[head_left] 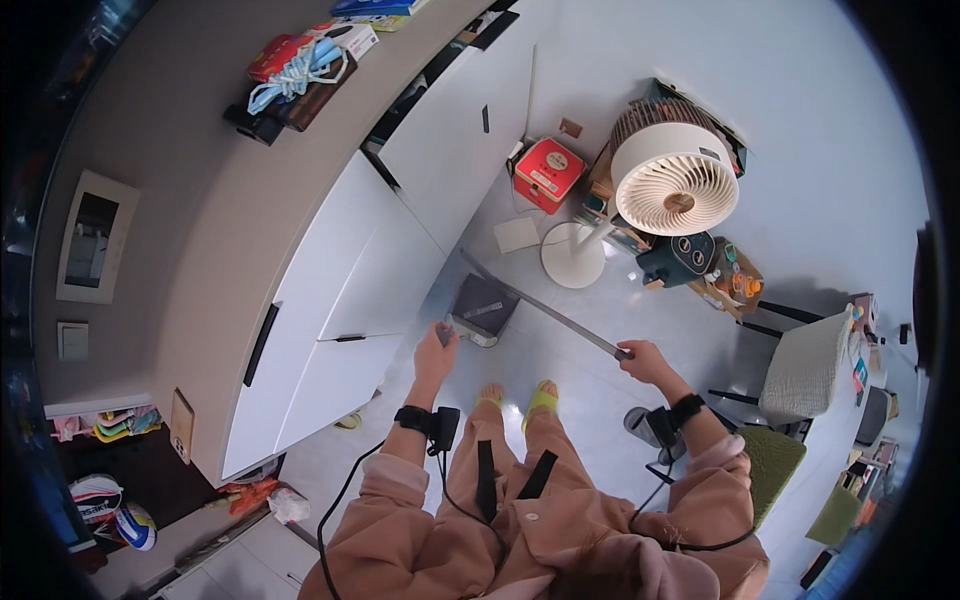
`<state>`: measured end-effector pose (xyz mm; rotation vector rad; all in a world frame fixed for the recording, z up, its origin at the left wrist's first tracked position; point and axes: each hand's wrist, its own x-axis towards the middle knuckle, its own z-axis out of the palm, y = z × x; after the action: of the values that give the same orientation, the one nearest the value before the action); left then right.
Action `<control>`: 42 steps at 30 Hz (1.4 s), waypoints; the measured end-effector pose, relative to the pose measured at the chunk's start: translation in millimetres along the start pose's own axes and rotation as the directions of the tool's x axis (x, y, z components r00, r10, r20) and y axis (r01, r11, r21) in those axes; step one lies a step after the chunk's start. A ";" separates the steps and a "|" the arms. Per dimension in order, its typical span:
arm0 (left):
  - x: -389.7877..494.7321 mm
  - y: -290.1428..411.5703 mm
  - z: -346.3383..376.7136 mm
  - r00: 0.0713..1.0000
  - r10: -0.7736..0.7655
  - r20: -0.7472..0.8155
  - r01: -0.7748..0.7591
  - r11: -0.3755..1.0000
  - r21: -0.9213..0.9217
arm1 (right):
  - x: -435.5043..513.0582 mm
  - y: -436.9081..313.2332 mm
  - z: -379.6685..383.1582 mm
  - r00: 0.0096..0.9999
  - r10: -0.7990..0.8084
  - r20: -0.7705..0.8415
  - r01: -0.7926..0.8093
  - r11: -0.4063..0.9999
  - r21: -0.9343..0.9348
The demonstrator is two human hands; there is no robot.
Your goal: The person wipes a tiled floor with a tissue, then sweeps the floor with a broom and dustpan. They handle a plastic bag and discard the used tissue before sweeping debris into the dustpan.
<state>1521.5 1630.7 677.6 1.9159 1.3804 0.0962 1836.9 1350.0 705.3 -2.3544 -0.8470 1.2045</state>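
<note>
My left hand point(436, 355) is closed around the grey grip of a dark dustpan point(484, 306), whose pan lies over the pale floor beside the white cabinet. In my right hand point(646, 361) is the end of a long grey handle point(559, 316), which slants up and left past the pan. The far end of that handle reaches near the cabinet front, and its head cannot be made out clearly. Both wrists wear black straps with small cabled devices. Below the dustpan, my feet in yellow-green slippers point(541, 403) stand on the floor.
A white pedestal fan point(574, 255) stands ahead, with a red box point(550, 174) and a flat pale item point(517, 235) on the floor to its left. A dark green appliance point(676, 259) and an open cardboard box point(731, 277) sit right. Chairs point(776, 472) and a desk line the right side.
</note>
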 end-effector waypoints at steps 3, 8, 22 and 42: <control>1.1 5.5 -1.8 0.998 -0.054 0.026 0.054 0.998 0.013 | -29.3 -10.8 -11.3 0.989 -0.136 -0.054 0.127 0.980 -0.151; -0.2 7.0 -2.0 0.999 -0.033 -0.019 0.033 0.999 0.005 | 8.1 -28.8 3.6 0.964 -0.230 -0.129 0.151 0.882 -0.445; -0.4 4.3 3.0 0.999 -0.006 -0.052 0.006 1.000 0.011 | 142.7 -22.4 36.7 0.974 -0.180 -0.135 0.161 0.977 -0.143; -2.1 5.8 -3.6 1.000 -0.016 0.003 0.016 1.000 0.007 | 22.4 -2.6 71.7 0.989 -0.141 -0.038 0.133 0.977 -0.166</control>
<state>1523.5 1630.1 684.4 1.9096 1.3952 0.0811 1787.4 1370.0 652.4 -2.3965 -1.1098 1.0528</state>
